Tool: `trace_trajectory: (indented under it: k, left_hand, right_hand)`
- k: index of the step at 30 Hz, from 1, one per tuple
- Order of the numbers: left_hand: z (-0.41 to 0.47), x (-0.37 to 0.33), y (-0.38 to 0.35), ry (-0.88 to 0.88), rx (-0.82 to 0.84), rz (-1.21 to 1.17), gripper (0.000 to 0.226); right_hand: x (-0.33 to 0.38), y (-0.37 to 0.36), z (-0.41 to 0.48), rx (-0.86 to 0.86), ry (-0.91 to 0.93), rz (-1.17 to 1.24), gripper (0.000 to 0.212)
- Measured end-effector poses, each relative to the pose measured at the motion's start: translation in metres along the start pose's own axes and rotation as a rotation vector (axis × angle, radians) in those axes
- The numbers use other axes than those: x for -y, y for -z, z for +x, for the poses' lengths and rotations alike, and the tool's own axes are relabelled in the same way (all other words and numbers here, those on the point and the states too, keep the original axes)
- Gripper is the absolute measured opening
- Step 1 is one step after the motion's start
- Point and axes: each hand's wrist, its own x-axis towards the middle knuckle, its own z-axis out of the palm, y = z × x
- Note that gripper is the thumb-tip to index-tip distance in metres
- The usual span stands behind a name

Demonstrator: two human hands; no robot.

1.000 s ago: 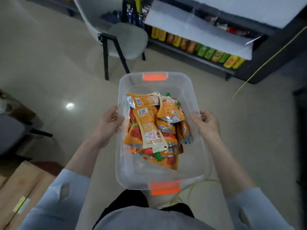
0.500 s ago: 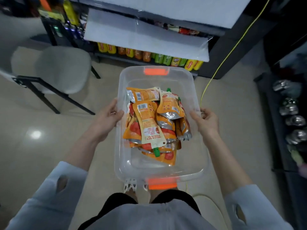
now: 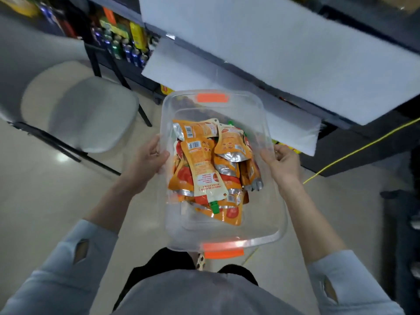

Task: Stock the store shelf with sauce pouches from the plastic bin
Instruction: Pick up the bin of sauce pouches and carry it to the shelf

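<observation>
I hold a clear plastic bin (image 3: pixel 268 233) with orange end handles in front of my waist. My left hand (image 3: pixel 148 163) grips its left rim and my right hand (image 3: pixel 284 164) grips its right rim. Inside lies a pile of several orange sauce pouches (image 3: pixel 205 169) with tomato pictures, silver bottoms and green caps. The dark store shelf (image 3: pixel 354 142) stands just beyond the bin's far end, its fronts covered by white sheets (image 3: pixel 272 48). A few yellow packs show on its lowest level, mostly hidden.
A grey chair (image 3: pixel 91 112) with black legs stands on the floor at the left. Bottles and cans (image 3: pixel 122 48) fill the shelf section behind it. A yellow cord (image 3: pixel 354 153) runs across the floor at the right. Another dark rack is at the far right edge.
The shelf has come much closer and now sits right over the bin's far end. The chair has slid to the left of the view. Both hands keep their grip on the bin.
</observation>
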Motion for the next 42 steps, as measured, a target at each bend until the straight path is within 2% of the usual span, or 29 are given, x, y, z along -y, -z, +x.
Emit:
trace_trajectory:
  k: [3,12,16,19,24,28,33,37,42]
  left_hand:
    - [0.052,-0.010,0.008,-0.039,-0.091,0.000,0.023]
    - [0.174,-0.038,0.071,0.036,-0.395,-0.029,0.030]
    - [0.209,-0.036,0.101,0.082,-0.594,-0.084,0.043]
    - [0.226,-0.035,0.118,0.099,-0.767,-0.153,0.038]
    - [0.241,-0.024,0.159,0.156,-0.972,-0.233,0.046]
    - [0.252,-0.005,0.199,0.240,-1.107,-0.302,0.055]
    - [0.266,0.025,0.264,0.326,-1.130,-0.310,0.045]
    - [0.280,0.053,0.314,0.473,-1.193,-0.286,0.057]
    - [0.305,0.091,0.364,0.580,-1.257,-0.266,0.060]
  right_hand:
    - [0.025,-0.025,0.066,0.040,0.024,-0.035,0.013]
    - [0.129,-0.132,0.234,0.260,0.127,-0.122,0.019]
    - [0.178,-0.200,0.294,0.416,0.233,-0.169,0.018]
    - [0.210,-0.256,0.329,0.564,0.325,-0.212,0.016]
    - [0.267,-0.364,0.358,0.808,0.461,-0.298,0.013]
    - [0.296,-0.456,0.361,0.921,0.535,-0.327,0.013]
    - [0.317,-0.556,0.353,1.038,0.558,-0.434,0.015]
    - [0.331,-0.630,0.347,1.124,0.599,-0.540,0.014]
    - [0.335,-0.710,0.345,1.216,0.677,-0.655,0.016]
